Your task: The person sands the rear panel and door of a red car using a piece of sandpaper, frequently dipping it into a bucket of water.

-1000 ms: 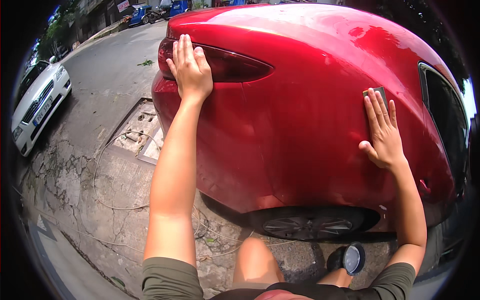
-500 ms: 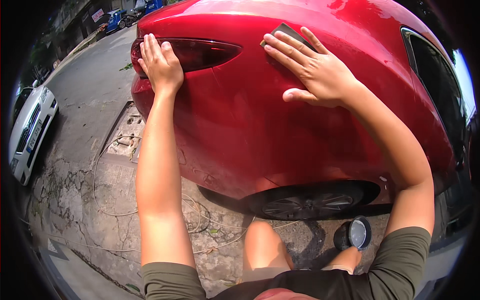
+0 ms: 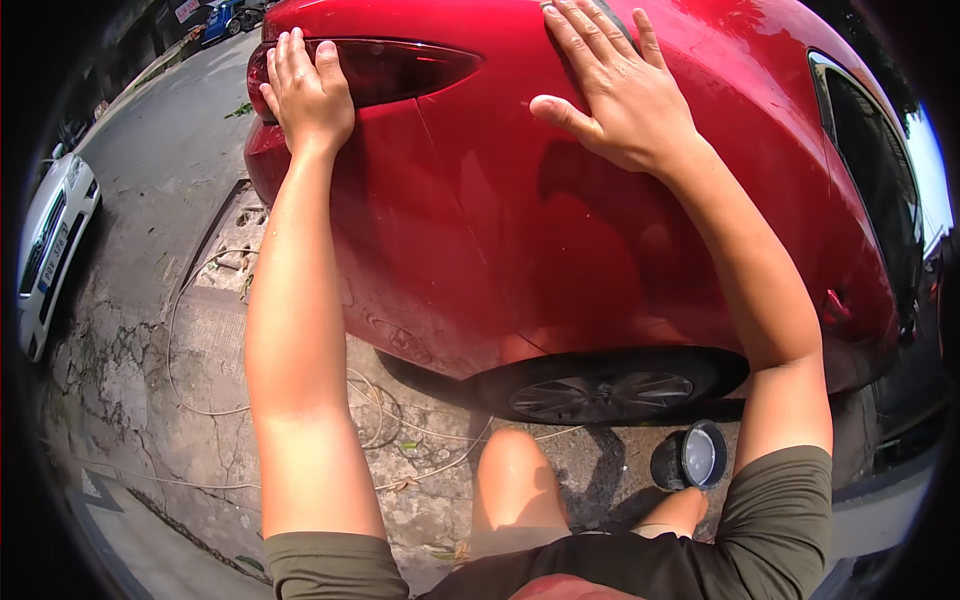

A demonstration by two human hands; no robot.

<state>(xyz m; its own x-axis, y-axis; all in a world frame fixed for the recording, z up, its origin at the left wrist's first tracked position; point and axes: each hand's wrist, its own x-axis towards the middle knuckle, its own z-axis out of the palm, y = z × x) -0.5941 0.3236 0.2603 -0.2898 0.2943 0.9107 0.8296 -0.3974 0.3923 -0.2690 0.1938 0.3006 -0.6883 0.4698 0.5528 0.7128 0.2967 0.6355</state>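
Observation:
My left hand [image 3: 308, 105] rests with outstretched fingers over the dark red tail light [image 3: 410, 72] of a red car [image 3: 450, 240]. Farther right, my right hand [image 3: 625, 95] lies flat on the car's rear panel, fingers stretched forward and thumb spread out to the left. Beneath its fingers is a thin dark sheet that looks like sandpaper [image 3: 618, 32]. Only a sliver of that sheet shows beside the fingers; the hand covers the rest. Neither hand's fingers are curled.
By the rear wheel [image 3: 600, 395] stands a black bucket [image 3: 668, 462] with pale liquid inside. A thin hose or cord [image 3: 440, 478] loops over the cracked concrete near my legs. At the far left a white car [image 3: 55, 250] is parked, with a blue vehicle [image 3: 225, 20] beyond it.
My right hand has slid forward and slightly right over the panel, the sheet moving with it. My left hand stays by the tail light. The whole view has shifted a little.

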